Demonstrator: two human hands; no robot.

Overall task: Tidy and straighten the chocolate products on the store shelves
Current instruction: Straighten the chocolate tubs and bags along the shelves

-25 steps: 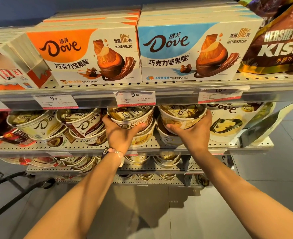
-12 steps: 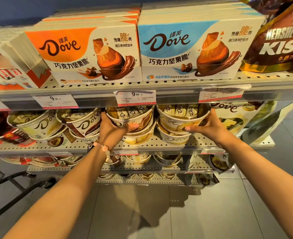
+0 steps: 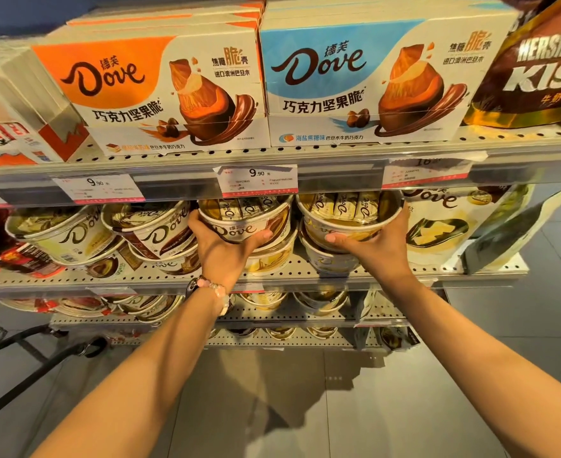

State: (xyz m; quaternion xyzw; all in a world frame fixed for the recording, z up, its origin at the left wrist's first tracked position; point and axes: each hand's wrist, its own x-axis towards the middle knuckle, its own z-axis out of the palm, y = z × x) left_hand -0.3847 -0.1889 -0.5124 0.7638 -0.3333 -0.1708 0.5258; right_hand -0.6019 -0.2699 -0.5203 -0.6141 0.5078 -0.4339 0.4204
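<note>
Round Dove chocolate tubs stand stacked in twos on the middle shelf (image 3: pixel 404 276). My left hand (image 3: pixel 221 249) grips the upper brown-and-white tub (image 3: pixel 244 218), fingers round its left side and thumb under its front. My right hand (image 3: pixel 376 246) grips the upper cream tub (image 3: pixel 348 214) beside it, thumb under the front and fingers on its right side. Both held tubs sit tilted forward on lower tubs (image 3: pixel 272 259), showing wrapped bars inside. Two more tilted tubs (image 3: pixel 153 231) lie to the left.
Above, an orange Dove box (image 3: pixel 160 90) and a blue Dove box (image 3: pixel 365 84) front the top shelf, with a Hershey's Kisses bag (image 3: pixel 543 71) at right. A Dove pouch (image 3: pixel 444 223) stands right of the tubs. Lower shelves hold further tubs. A cart handle (image 3: pixel 41 361) stands at lower left.
Both hands shifted their grip on the upper tubs: the left moved round the tub's left side, the right slid to the tub's right side. The tubs now tilt further forward, showing their contents.
</note>
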